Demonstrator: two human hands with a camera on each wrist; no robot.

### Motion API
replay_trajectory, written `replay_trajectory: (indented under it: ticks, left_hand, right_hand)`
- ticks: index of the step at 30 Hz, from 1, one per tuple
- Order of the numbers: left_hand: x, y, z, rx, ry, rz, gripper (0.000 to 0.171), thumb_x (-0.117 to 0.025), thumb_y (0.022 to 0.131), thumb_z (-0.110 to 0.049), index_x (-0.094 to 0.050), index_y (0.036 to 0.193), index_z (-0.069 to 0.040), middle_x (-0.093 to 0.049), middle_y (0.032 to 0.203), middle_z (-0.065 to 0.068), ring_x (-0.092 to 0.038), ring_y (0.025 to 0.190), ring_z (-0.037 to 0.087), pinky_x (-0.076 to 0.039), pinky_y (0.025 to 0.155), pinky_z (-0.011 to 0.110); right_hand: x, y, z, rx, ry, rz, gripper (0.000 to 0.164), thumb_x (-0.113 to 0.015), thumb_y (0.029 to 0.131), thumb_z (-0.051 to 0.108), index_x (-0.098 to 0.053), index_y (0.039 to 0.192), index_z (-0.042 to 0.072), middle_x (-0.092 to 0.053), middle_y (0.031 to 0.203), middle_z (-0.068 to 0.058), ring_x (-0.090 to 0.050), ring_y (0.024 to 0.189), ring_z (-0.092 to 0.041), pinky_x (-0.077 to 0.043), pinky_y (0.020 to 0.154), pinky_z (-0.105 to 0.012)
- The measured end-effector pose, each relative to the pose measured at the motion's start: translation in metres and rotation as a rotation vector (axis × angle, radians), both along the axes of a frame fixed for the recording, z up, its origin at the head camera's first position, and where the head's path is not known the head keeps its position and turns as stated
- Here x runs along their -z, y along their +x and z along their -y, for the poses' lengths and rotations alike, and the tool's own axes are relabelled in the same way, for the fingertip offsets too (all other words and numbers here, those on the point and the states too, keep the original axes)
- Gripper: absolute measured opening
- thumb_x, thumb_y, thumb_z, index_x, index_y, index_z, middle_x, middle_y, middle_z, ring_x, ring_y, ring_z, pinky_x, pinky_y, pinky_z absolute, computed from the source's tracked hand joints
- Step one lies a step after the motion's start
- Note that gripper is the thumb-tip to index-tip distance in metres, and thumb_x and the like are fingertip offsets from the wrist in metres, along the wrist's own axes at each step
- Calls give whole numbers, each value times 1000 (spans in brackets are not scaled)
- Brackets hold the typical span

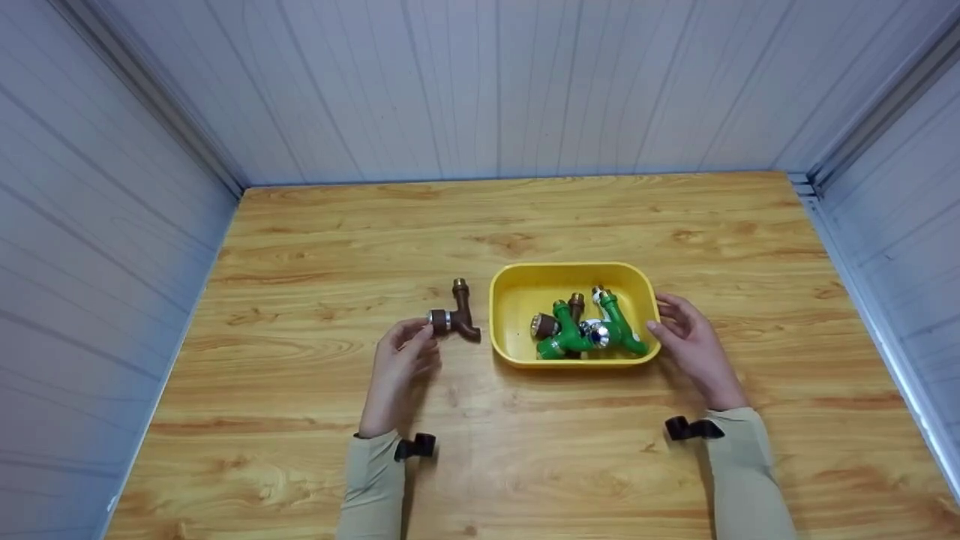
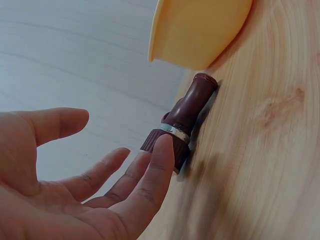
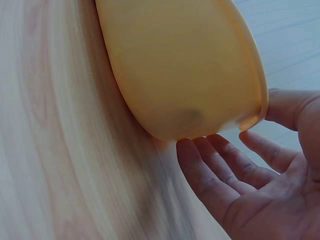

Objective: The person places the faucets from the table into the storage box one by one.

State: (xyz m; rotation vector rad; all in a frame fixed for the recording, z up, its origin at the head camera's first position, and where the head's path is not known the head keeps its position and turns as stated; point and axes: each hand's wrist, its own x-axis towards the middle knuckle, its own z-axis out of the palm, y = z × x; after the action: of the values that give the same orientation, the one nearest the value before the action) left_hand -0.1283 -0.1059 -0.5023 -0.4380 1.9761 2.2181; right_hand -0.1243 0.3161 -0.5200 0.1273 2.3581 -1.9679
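Note:
A brown plastic tap (image 1: 463, 311) lies on the table, just left of a yellow tub (image 1: 517, 274). At the tap's ribbed knob (image 2: 165, 141) is my left hand (image 1: 401, 356); its fingers reach the knob, while the thumb stands well apart from it in the left wrist view. Around the tub's right end, my right hand (image 1: 690, 337) touches the outer wall with loosely extended fingertips, its thumb at the rim (image 3: 262, 95). Inside the tub lie green taps (image 1: 570, 337), a partly covered brown tap (image 1: 547, 325) and some white parts, overlapping one another.
The wood-grain table (image 1: 337, 247) is bounded by pale panel walls (image 1: 450, 90) at the back and both sides. A black wrist mount (image 1: 416, 447) sits on the left sleeve, another mount (image 1: 694, 428) on the right sleeve.

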Motion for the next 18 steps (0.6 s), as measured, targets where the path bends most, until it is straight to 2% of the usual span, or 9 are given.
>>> replay_trajectory:
  ticks: [6, 13, 18]
  left_hand:
    - [0, -3, 3, -20, -12, 2, 31, -62, 94, -17, -58, 119, 1, -56, 113, 25, -58, 101, 42, -52, 85, 49]
    - [0, -8, 6, -20, -10, -24, 34, -61, 94, -15, -55, 121, 6, -56, 114, 25, -57, 100, 43, -52, 86, 49]
    - [2, -12, 6, -37, -9, -26, 34, -62, 94, -13, -56, 120, 8, -56, 113, 24, -58, 98, 39, -51, 86, 49]
  right_hand:
    - [0, 0, 1, 5, 2, 5, 55, -65, 93, 16, -40, 141, 5, -47, 134, -21, -48, 122, -34, -51, 86, -22]
    - [1, -1, 0, 1, 16, -25, 56, -66, 92, 19, -42, 140, 4, -50, 131, -22, -54, 114, -27, -51, 85, -21]
    - [1, -1, -1, -7, 18, -33, 58, -66, 92, 21, -41, 141, 2, -49, 132, -23, -53, 115, -30, -50, 85, -20]
